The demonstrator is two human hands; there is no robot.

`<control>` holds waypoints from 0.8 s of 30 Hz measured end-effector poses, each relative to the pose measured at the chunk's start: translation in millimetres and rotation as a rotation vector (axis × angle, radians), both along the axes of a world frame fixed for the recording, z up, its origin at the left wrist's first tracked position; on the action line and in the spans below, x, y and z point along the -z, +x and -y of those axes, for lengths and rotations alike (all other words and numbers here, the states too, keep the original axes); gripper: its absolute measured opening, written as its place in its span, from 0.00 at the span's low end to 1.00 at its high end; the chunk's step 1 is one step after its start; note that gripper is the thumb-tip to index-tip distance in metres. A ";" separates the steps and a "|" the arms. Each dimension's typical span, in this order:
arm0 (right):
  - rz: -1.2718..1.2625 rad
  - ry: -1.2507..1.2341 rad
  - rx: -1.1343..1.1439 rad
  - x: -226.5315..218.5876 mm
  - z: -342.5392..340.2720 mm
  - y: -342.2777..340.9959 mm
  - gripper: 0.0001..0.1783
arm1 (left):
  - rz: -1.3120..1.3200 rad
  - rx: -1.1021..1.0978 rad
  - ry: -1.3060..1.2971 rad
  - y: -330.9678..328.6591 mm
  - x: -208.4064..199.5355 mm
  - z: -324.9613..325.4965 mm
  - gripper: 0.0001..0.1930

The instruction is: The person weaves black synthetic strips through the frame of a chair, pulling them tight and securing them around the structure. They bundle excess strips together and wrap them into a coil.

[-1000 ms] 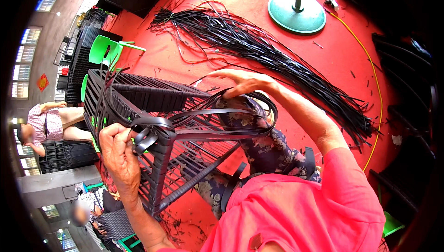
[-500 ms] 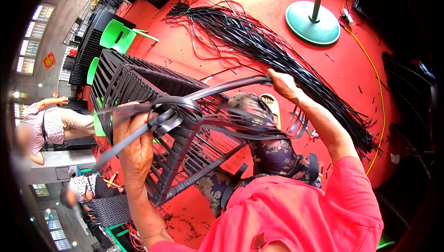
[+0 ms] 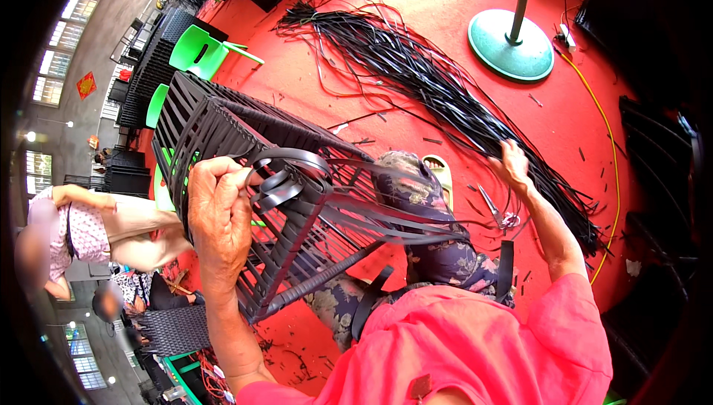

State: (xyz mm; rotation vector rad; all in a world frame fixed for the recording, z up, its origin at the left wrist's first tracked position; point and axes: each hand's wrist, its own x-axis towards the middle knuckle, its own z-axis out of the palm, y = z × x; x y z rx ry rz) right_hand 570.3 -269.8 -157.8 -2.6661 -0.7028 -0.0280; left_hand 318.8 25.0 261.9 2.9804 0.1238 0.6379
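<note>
A black woven chair frame (image 3: 293,234) stands tilted before me, its dark bars wrapped with flat strips. My left hand (image 3: 219,212) is closed at its near top corner, pinching a black plastic strip (image 3: 286,154) that curls in loops there. Loose lengths of strip trail rightward from the corner over my knee. My right hand (image 3: 512,165) is out to the right, over the edge of a long bundle of black strips (image 3: 438,96) on the floor. Its fingers look bent together; whether they hold anything is too small to see. Scissors (image 3: 508,219) lie on the floor below it.
A green round base with a pole (image 3: 512,44) stands beyond the bundle. A yellow cable (image 3: 594,108) crosses the red floor at right. Green chairs (image 3: 197,52) and a grey woven seat (image 3: 174,331) are at left, near a standing person (image 3: 85,227) and another person (image 3: 134,293).
My right hand has moved right and down toward the bundle, away from the strip's raised loop. That loop has dropped toward my knee. My left hand stays at the chair corner.
</note>
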 end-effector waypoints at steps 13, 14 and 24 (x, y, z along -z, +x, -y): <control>-0.670 1.216 -1.111 -314.7 -173.5 -106.9 0.18 | 0.138 0.051 0.019 0.1 -1.6 1.4 0.11; -0.820 1.216 -1.026 -319.4 -175.4 -110.3 0.16 | 0.149 0.028 -0.034 -0.7 -1.5 4.6 0.11; -0.455 1.049 -0.913 -369.3 -163.4 -104.3 0.15 | 0.206 0.057 0.023 -4.1 -5.2 -1.7 0.12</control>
